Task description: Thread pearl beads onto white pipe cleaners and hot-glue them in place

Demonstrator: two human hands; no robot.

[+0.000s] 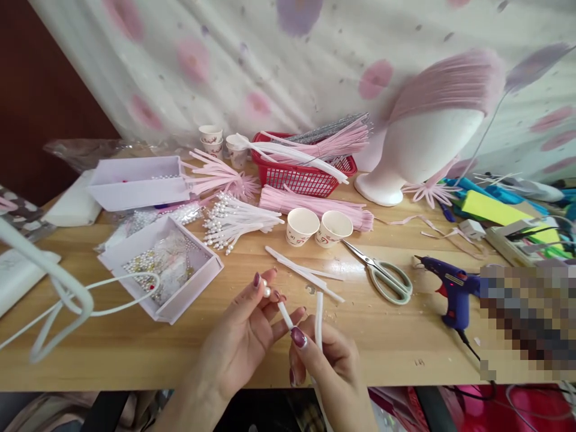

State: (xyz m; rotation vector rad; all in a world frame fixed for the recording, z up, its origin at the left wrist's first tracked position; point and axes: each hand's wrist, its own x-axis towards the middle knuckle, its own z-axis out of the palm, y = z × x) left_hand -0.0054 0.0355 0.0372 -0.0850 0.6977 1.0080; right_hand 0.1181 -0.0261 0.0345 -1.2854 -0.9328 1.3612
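My left hand (238, 345) is pinched on a white pearl bead (267, 292), with what looks like a second bead beside it, above the middle of the wooden table. Close by, my right hand (333, 366) grips a white pipe cleaner (285, 315) between thumb and fingers; its tip points up toward the beads. A white length (319, 315) also rises behind the right fingers; whether it is the same piece, I cannot tell. Just beyond the hands lie loose white pipe cleaners (303, 273). Farther back is a bundle of white stems with pearl ends (238, 222).
An open box of beads (204, 282) stands left, near a white cable (85, 300). Two paper cups (302, 228), scissors (389, 282) and a purple glue gun (456, 285) lie right. Behind are a red basket (297, 180) and a foam head (432, 144).
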